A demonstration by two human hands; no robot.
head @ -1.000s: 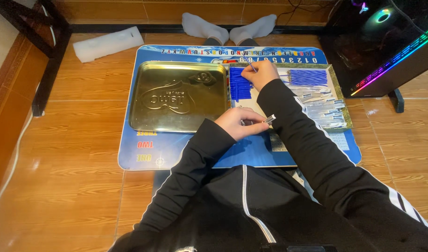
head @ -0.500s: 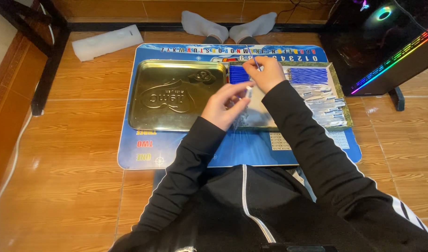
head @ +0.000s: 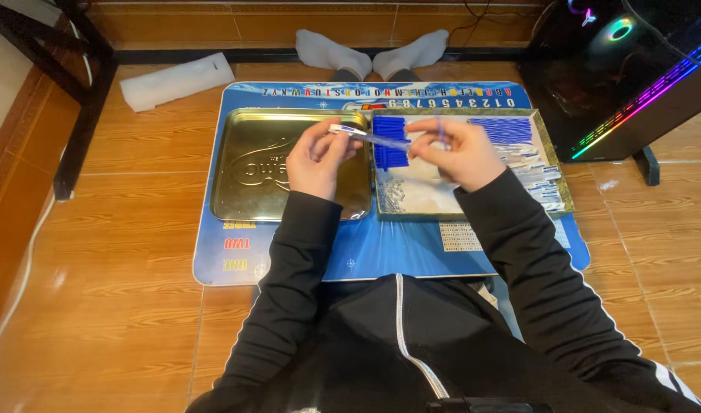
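Note:
My left hand [head: 318, 155] and my right hand [head: 451, 151] hold the two ends of a thin clear packet [head: 381, 138] with a blue stick inside. They hold it level above the seam between two trays. The empty gold tray [head: 235, 205] lies under my left hand. Under my right hand, the right tray [head: 566, 200] carries a row of bare blue sticks [head: 390, 156], a second blue row [head: 508, 128] and several wrapped packets [head: 543, 182].
Both trays rest on a blue printed mat [head: 381, 256] on the wooden floor. My feet in white socks [head: 373, 52] lie beyond the mat. A white roll [head: 178, 80] and a black table leg [head: 73, 122] are at the left. A lit computer case [head: 618, 73] stands at the right.
My left hand rose from near my body to the tray seam. My right hand came slightly back, and both hands now hold the packet stretched between them.

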